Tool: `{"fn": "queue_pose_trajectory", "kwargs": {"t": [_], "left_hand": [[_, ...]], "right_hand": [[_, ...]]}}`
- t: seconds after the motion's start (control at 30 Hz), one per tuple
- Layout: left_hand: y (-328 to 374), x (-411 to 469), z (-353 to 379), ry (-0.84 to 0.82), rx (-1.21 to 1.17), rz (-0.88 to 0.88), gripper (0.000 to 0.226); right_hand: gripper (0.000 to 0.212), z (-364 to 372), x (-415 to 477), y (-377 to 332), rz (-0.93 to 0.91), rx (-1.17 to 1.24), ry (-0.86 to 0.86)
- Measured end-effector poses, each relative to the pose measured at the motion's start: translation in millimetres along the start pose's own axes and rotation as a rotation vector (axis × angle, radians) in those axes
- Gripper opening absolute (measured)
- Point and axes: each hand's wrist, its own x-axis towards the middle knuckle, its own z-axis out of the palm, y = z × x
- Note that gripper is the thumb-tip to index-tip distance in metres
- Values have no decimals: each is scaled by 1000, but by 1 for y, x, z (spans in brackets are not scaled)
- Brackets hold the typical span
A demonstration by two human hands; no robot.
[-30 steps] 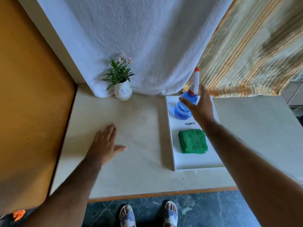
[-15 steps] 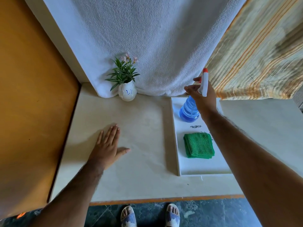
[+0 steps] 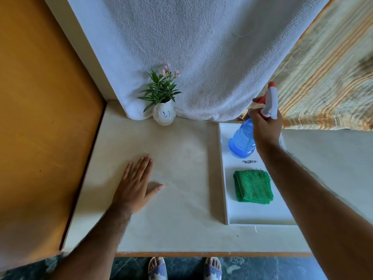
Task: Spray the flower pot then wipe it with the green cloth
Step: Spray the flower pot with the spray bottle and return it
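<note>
A small white flower pot (image 3: 163, 116) with a green plant and blue marks stands at the back of the table against a hanging white towel. My right hand (image 3: 264, 128) is closed around the neck of a blue spray bottle (image 3: 241, 141) with a white and red head, held tilted over the far end of a white tray (image 3: 260, 216). A folded green cloth (image 3: 252, 186) lies in the middle of that tray. My left hand (image 3: 136, 185) rests flat on the table, fingers spread, well in front of the pot.
The cream table (image 3: 181, 168) meets an orange-brown wall panel (image 3: 40, 118) on the left. A striped curtain (image 3: 327, 77) hangs at the back right. The table's front edge is near my sandalled feet (image 3: 184, 267).
My right hand has closed on the spray bottle and lifted and tilted it over the tray. My left hand stays flat on the table.
</note>
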Motion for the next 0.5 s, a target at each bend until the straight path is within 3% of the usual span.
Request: {"fn": "queue_pose_trajectory", "kwargs": {"t": [0.17, 0.5], "left_hand": [[-2, -3, 4, 61, -50, -169, 89], [-7, -2, 14, 162, -55, -181, 86]], "right_hand": [[32, 27, -12, -44, -136, -52, -198], [14, 115, -73, -23, 128, -182, -531]]}}
